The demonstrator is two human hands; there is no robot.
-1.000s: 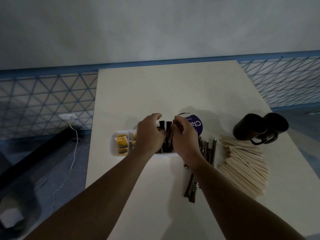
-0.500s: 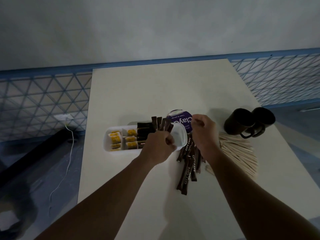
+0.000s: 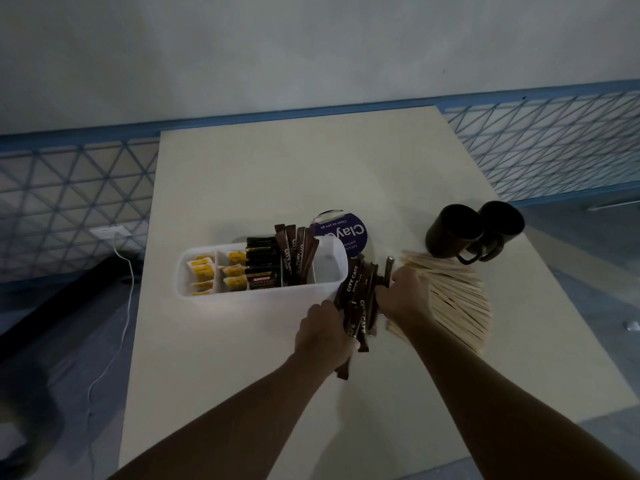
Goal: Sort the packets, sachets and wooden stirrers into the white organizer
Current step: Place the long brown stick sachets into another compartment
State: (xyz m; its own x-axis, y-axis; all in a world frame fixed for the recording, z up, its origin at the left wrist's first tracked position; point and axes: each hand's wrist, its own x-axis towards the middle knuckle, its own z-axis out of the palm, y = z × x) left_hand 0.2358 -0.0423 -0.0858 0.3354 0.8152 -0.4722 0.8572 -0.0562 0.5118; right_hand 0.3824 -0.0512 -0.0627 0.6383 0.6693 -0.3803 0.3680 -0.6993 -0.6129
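Brown sachets point(image 3: 356, 299), seemingly in left hand point(image 3: 325, 336), right hand point(image 3: 405, 296)

Left hand point(image 3: 325, 336), right hand point(image 3: 403, 296) onto loose sachets point(image 3: 356, 299)

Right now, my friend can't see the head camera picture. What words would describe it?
The left hand and right hand hold a bundle of brown sachets on a pale table, beside a white organizer partly filled with packets. Wooden stirrers fan out at right, near two dark mugs.
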